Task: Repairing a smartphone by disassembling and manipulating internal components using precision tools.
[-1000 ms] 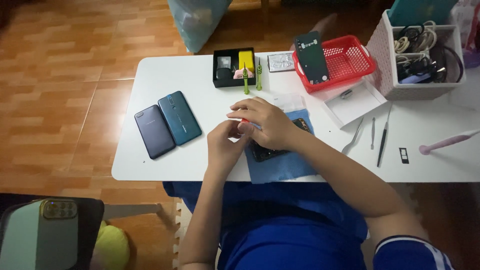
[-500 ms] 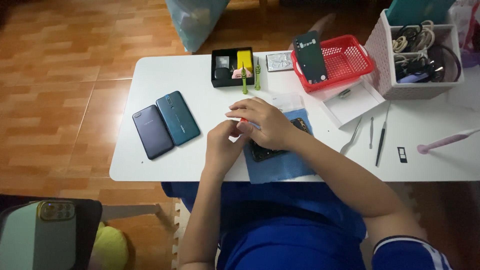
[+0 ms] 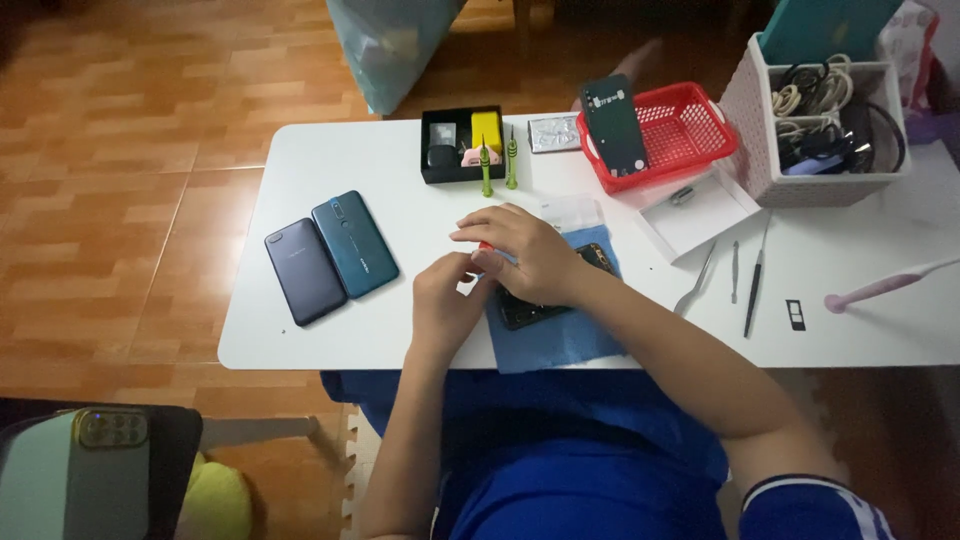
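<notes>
**Two hands at work on an opened phone on a blue mat**

Seen from above, a person in a blue shirt sits at a white table (image 3: pixel 330 340); both hands meet over a dark opened phone (image 3: pixel 530 310), which lies on a blue mat (image 3: pixel 560 340) at the near edge of the table, partly hidden under the right hand (image 3: pixel 525 255). The right hand lies across the phone, fingers curled and close together; a small red thing (image 3: pixel 485 246) shows at its fingertips, but whether it is pinched or merely touched I cannot tell. The left hand (image 3: pixel 445 300) sits just beside it, fingers folded inward towards the same spot; what it grips, if anything, is hidden.

To the left lie two closed phones side by side, a dark blue one (image 3: pixel 305 270) and a teal one (image 3: pixel 355 244); behind the hands stands a black parts box (image 3: pixel 435 170) with two green screwdrivers (image 3: pixel 497 165) just beside it; a red basket (image 3: pixel 690 130) holds a dark back cover (image 3: pixel 612 125); thin metal tools (image 3: pixel 745 275) lie to the right.

By my reading, the step in hand is fine work inside the phone's body; the next move calls for a steady, small touch, with the phone held flat on the mat.
</notes>
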